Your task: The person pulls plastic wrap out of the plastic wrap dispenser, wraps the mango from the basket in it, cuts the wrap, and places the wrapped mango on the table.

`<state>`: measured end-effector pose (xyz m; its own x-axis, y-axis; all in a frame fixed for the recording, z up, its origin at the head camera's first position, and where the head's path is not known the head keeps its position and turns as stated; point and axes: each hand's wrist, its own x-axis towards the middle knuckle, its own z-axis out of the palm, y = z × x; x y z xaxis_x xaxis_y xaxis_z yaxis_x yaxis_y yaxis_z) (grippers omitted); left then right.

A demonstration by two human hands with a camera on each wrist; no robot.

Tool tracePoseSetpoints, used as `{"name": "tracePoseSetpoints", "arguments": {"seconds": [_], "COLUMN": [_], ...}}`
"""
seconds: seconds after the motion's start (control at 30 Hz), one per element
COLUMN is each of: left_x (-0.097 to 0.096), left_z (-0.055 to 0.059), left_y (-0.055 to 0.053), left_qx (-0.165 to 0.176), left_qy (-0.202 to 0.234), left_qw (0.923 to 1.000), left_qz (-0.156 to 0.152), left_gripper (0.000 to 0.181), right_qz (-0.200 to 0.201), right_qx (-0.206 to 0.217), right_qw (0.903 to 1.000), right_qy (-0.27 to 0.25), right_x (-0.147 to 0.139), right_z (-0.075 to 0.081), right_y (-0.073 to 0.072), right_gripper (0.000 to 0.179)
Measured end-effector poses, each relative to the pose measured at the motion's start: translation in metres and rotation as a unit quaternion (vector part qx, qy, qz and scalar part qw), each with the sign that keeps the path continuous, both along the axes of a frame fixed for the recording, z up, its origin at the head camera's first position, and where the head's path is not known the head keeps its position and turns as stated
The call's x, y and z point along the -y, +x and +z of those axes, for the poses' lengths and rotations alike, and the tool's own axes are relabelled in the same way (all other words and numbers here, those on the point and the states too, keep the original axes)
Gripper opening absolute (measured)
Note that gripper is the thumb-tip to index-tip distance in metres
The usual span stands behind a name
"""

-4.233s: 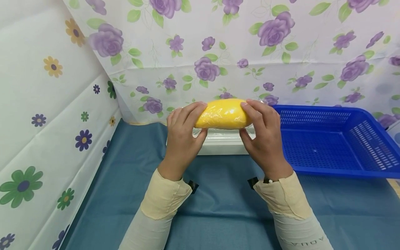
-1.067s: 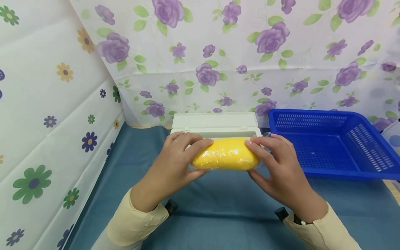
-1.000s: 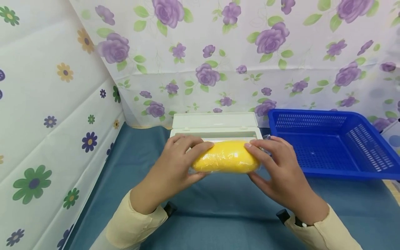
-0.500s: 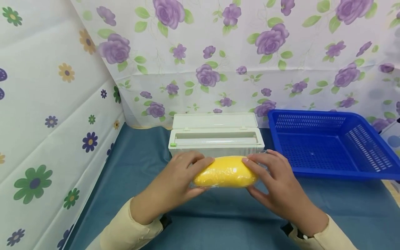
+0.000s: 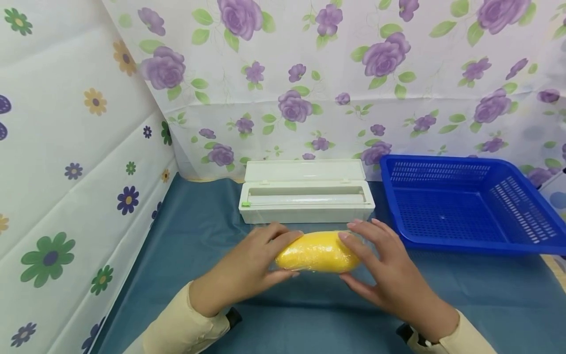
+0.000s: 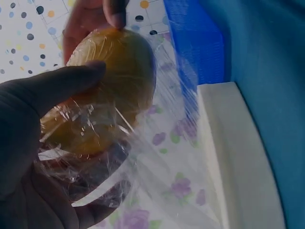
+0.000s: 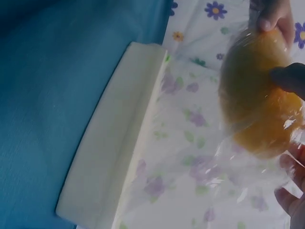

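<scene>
A yellow oblong fruit, wrapped in shiny clear cling film, is held above the blue cloth. My left hand grips its left end, fingers above and thumb below. Around the right end my right hand curls more loosely, with some fingers spread away from the fruit. Behind stands a white cling film dispenser, lid raised, with a film roll inside. In the right wrist view, clear film spreads between the fruit and the dispenser. The fruit's underside is hidden in the head view.
To the right of the dispenser lies a blue perforated basket. A blue cloth covers the table. White floral sheets hang behind and on the left.
Both hands have brought the wrapped fruit down and toward me, away from the dispenser, which now shows whole. In the last half second the right hand's fingers have spread a little.
</scene>
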<state>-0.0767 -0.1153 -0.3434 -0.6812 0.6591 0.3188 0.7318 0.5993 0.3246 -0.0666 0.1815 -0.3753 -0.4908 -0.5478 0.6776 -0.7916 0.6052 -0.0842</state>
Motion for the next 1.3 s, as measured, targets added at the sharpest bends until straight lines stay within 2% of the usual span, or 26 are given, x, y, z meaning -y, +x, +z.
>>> {"name": "tracePoseSetpoints", "arguments": {"seconds": [0.2,0.33,0.57,0.73,0.9,1.0,1.13,1.2,1.3], "left_x": [0.003,0.003,0.004,0.004,0.005,0.004,-0.002,-0.007,-0.013], "left_z": [-0.009,-0.014,-0.02,-0.022,-0.028,-0.031,-0.035,-0.037,-0.041], "left_y": [-0.006,-0.01,-0.014,-0.017,-0.02,-0.021,-0.021,-0.02,-0.018], "left_qx": [0.063,0.1,0.12,0.134,0.144,0.115,0.014,-0.041,-0.102], "left_qy": [-0.003,-0.003,-0.015,-0.036,-0.049,-0.046,-0.048,-0.057,-0.079], "left_qw": [0.998,0.9949,0.9926,0.9902,0.988,0.9916,0.9977,0.9964,0.9905], "left_qz": [-0.003,-0.003,-0.002,0.013,0.029,0.037,0.046,0.048,0.049], "left_gripper": [0.068,0.066,0.063,0.067,0.076,0.084,0.089,0.088,0.087], "right_qz": [0.033,0.04,0.034,0.031,0.036,0.029,0.025,0.026,0.027], "right_qx": [0.016,0.029,0.049,0.09,0.116,0.134,0.149,0.158,0.178], "right_qw": [0.9989,0.9975,0.9956,0.9906,0.9877,0.9864,0.9859,0.9853,0.9827], "right_qy": [0.029,0.05,0.073,0.099,0.098,0.091,0.072,0.061,0.046], "right_x": [0.012,0.017,0.021,0.02,0.02,0.019,0.018,0.017,0.017], "right_z": [0.001,-0.002,-0.005,-0.006,-0.01,-0.013,-0.017,-0.018,-0.018], "right_y": [0.004,0.005,-0.005,-0.014,-0.02,-0.024,-0.028,-0.031,-0.036], "right_gripper": [0.056,0.059,0.079,0.073,0.071,0.07,0.068,0.065,0.062]}}
